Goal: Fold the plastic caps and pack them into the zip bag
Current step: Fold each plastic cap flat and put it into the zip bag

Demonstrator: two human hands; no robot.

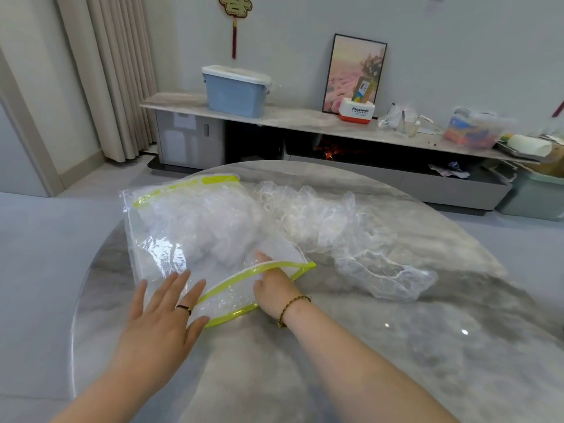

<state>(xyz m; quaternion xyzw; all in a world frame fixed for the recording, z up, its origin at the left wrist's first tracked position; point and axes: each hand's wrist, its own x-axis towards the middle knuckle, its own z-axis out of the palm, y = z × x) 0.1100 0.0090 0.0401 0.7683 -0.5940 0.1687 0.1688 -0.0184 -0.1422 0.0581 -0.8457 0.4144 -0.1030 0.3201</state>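
Note:
A clear zip bag (171, 239) with a yellow-green zip strip lies on the round marble table (396, 346), its mouth gaping toward me. White folded plastic caps (213, 227) show through its wall. My right hand (271, 285) reaches into the mouth, its fingers inside the bag and partly hidden by the plastic. My left hand (164, 315) lies flat with spread, straight fingers on the bag's near corner by the zip. A heap of loose crumpled clear caps (351, 236) lies on the table just right of the bag.
Beyond the table runs a low marble-topped cabinet (299, 120) carrying a blue lidded bin (235, 90), a framed picture (354, 74), a white-and-red box (355, 112) and clutter at the right. Curtains (113, 74) hang at the far left.

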